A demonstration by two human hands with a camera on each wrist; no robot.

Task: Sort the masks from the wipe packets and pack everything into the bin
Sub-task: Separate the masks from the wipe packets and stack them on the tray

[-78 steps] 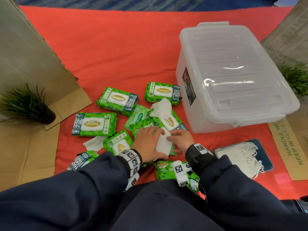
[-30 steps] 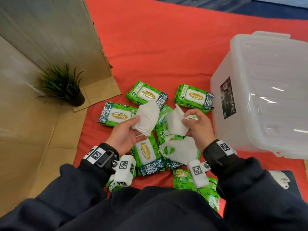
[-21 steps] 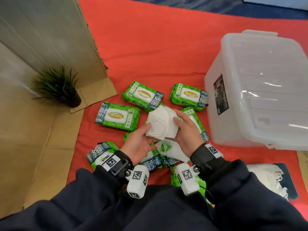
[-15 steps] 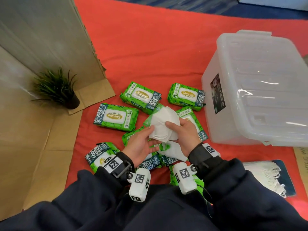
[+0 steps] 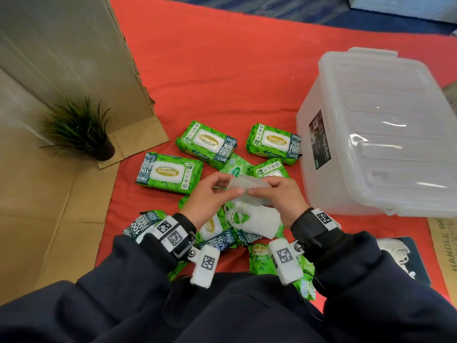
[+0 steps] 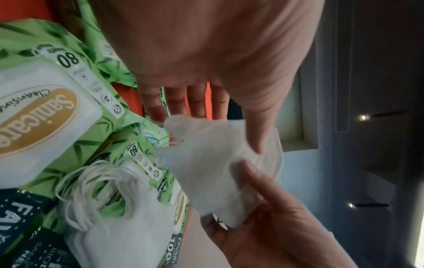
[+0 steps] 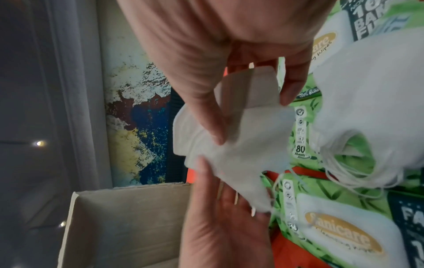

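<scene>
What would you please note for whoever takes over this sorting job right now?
Left hand and right hand both pinch one white mask between them, above the pile.
A stack of masks lies on the wipe packets on the red cloth; more masks sit at the right.
Bin has its lid on, nothing packed.
Left: finish sorting, open bin, pack everything.

potted plant (image 5: 81, 131), cardboard (image 5: 61, 58), red cloth (image 5: 222, 70)

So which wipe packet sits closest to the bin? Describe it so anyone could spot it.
Start at the lidded clear bin on the right. The green wipe packet is beside its labelled end wall; unlike the other packets, nothing overlaps it.
</scene>
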